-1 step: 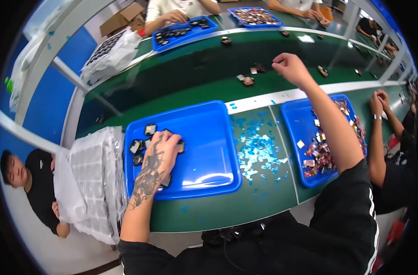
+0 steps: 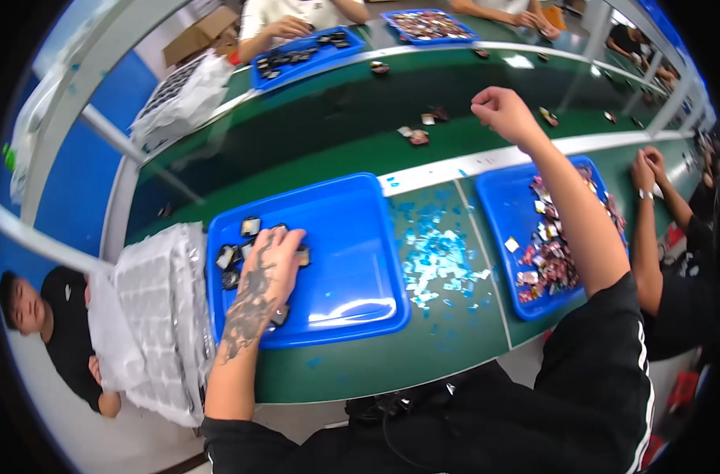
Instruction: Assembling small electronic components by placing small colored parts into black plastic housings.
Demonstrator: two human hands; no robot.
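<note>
My left hand (image 2: 275,261) is inside the near blue tray (image 2: 352,268), at its left side, with curled fingers pointing down. Small black square parts with pale faces (image 2: 251,227) lie around it, and another such part (image 2: 303,254) shows beside the fingertips. Whatever the fingers grip is hidden under the hand. My right hand (image 2: 502,117) hangs above the green conveyor belt (image 2: 320,118), thumb and fingers closed in a pinch; anything between them is too small to make out. Small reddish parts with pale tabs (image 2: 417,137) lie on the belt left of it.
A second blue tray (image 2: 498,237) with many reddish parts stands under my right forearm. Blue film scraps (image 2: 439,257) litter the green table between the trays. Stacked clear plastic trays (image 2: 162,308) stand at the left. Co-workers sit opposite and at right; another person is at left.
The whole view has shifted slightly, moving the trays a little leftward in the picture. Both hands keep about the same places and poses.
</note>
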